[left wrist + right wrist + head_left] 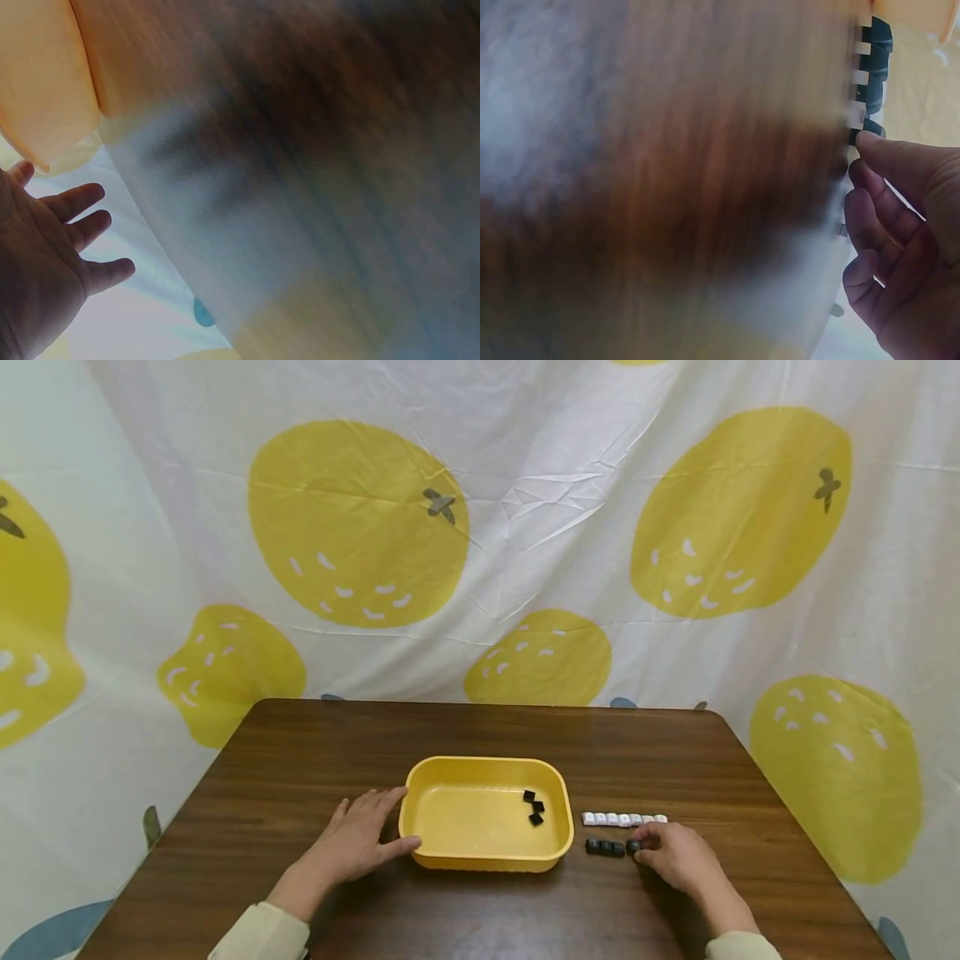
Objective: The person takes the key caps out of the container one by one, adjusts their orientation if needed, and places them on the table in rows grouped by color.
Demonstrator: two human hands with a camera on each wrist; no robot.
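At the right of the table in the head view, my right hand pinches a black keycap between thumb and fingers. It sits at the right end of a short row of black keycaps, with a small gap between. The right wrist view shows the same row from the side, my thumb against the end keycap. My left hand is spread at the left side of a yellow plastic basin, fingertips and thumb at its rim. Inside the basin, toward its right side, lie 3 black keycaps.
Just behind the black row runs a straight line of several white keycaps, close to my right fingers. All stand on a brown wood-grain table. A white cloth printed with yellow fruit hangs behind the table's far edge.
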